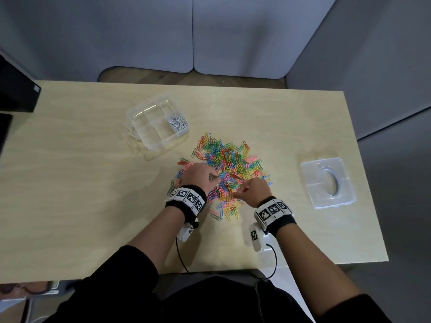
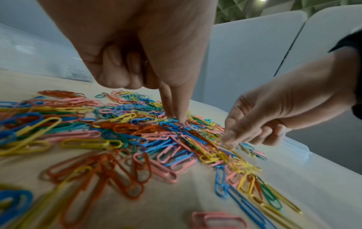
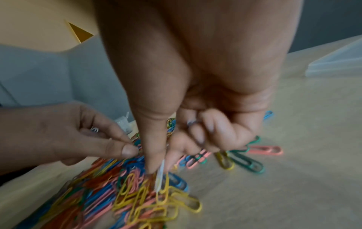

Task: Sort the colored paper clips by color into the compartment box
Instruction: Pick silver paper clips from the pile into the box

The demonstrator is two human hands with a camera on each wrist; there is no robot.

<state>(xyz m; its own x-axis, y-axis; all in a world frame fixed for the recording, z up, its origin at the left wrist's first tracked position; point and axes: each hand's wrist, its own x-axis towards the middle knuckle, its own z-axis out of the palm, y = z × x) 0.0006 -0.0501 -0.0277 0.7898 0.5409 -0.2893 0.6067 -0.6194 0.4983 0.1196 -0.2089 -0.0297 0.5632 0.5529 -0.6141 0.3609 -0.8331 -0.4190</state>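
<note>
From the head camera, a pile of colored paper clips (image 1: 224, 173) is lying in the middle of a pale wooden table (image 1: 81, 194). The left hand (image 1: 200, 176) is resting on the pile's near left edge and the right hand (image 1: 253, 191) on its near right edge, both with fingers curled down into the clips. A clear compartment box (image 1: 155, 123) is sitting beyond the pile to the left, with white clips (image 1: 178, 122) lying in its far right compartment. A clear lid (image 1: 326, 185) is lying well apart to the right.

From the left wrist camera, the left hand (image 2: 137, 46) is pressing its thumb and forefinger tips together down into the heap of clips (image 2: 117, 139), the other fingers being folded into the palm; whether a clip is caught between them I cannot tell. The right hand (image 2: 264, 117) is reaching in from the right, fingertips touching the clips.

From the right wrist camera, the right hand (image 3: 195, 93) is pinching a white clip (image 3: 160, 178) between thumb and forefinger just above yellow ones, the remaining fingers curled. The left hand (image 3: 78, 134) is pinching at the pile beside it; the picture is blurred.
</note>
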